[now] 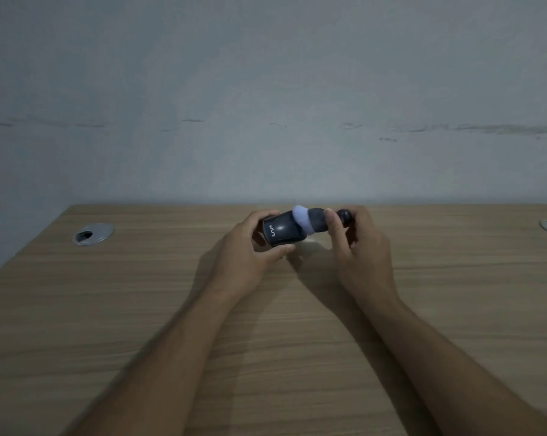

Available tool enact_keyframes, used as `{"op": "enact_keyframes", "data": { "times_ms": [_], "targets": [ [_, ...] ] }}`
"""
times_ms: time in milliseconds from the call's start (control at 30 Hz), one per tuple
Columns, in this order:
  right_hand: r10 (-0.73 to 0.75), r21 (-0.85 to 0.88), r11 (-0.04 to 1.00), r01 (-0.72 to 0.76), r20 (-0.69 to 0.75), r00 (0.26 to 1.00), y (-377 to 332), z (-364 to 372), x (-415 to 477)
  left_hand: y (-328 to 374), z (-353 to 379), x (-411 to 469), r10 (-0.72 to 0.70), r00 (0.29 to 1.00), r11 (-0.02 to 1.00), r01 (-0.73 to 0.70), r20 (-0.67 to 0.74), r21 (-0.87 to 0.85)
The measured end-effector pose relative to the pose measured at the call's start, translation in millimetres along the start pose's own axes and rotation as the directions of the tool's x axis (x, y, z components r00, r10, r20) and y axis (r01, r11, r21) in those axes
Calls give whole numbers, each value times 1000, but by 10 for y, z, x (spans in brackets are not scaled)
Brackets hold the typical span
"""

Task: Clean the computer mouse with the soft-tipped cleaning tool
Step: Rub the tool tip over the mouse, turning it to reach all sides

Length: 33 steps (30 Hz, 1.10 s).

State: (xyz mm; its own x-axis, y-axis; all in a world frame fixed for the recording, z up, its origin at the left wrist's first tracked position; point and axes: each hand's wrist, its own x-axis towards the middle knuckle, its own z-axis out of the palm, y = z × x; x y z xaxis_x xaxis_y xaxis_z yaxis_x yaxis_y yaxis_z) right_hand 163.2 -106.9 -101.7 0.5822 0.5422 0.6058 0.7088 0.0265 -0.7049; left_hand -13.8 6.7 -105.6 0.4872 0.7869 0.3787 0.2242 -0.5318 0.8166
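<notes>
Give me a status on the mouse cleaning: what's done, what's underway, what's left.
Done: both items are picked up. The left hand has a grip on the dark grey computer mouse, lifted off the wooden desk. Underway: the right hand presses the dark cleaning tool's pale lilac soft tip against the mouse's far end. Left: the rest of the shell; how clean it is can't be judged from this view.
</notes>
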Motion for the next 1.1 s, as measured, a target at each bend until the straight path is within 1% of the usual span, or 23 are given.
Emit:
{"op": "enact_keyframes", "data": {
  "times_ms": [67, 100, 133, 267, 333, 367, 433, 533, 600, 667, 767, 833, 900, 967, 1100],
  "targets": [
    [-112, -2, 994, 113, 33, 993, -93, 16, -61, 23, -18, 9, -7, 1000, 1000, 7, -5, 26],
    [-146, -2, 989, 146, 47, 988, -103, 29, -77, 37, -25, 7, -7, 1000, 999, 7, -2, 31],
    [-149, 1, 989, 149, 53, 987, -93, 41, -76, 51, -35, -2, -2, 1000, 1000, 2, 1, 28],
    [-4, 7, 1000, 4, 25, 1000, 92, -8, 16, 122, -33, -55, 15, 1000, 999, -15, 8, -40],
    [44, 8, 999, -44, 3, 999, 148, -51, 38, 140, -9, -60, 21, 1000, 999, -21, 17, -25],
    [41, 7, 999, -41, -6, 999, 138, -66, 32, 148, -2, -59, 25, 1000, 1000, -25, 19, -4],
    [-23, 23, 999, 23, 7, 1000, 54, -70, -18, 145, -3, -56, 35, 999, 998, -35, 7, 43],
    [-202, 63, 978, 197, 86, 976, -81, -32, -112, 132, -10, -48, 47, 999, 995, -47, -7, 83],
    [-253, 56, 967, 249, 96, 963, -105, 20, -130, 114, -1, -39, 71, 997, 995, -71, 4, 76],
    [-214, 21, 977, 213, 47, 976, -70, 43, -98, 78, 4, -25, 106, 994, 992, -105, -17, 76],
    [-98, -24, 995, 97, -25, 995, 52, 11, -16, 50, 3, -20, 129, 991, 991, -127, -39, 41],
    [-40, -40, 998, 38, -43, 998, 119, -21, 25, 47, 10, -23, 135, 990, 991, -134, -32, 27],
    [-27, -40, 999, 25, -43, 999, 121, -42, 25, 40, 25, -18, 142, 990, 990, -141, -28, 33],
    [-57, -17, 998, 57, -34, 998, 55, -47, 2, 22, 28, -6, 150, 988, 988, -148, -38, 46],
    [-226, 25, 974, 225, 10, 974, -96, 5, -63, -33, 9, 17, 161, 985, 985, -156, -64, 78]
  ]
}}
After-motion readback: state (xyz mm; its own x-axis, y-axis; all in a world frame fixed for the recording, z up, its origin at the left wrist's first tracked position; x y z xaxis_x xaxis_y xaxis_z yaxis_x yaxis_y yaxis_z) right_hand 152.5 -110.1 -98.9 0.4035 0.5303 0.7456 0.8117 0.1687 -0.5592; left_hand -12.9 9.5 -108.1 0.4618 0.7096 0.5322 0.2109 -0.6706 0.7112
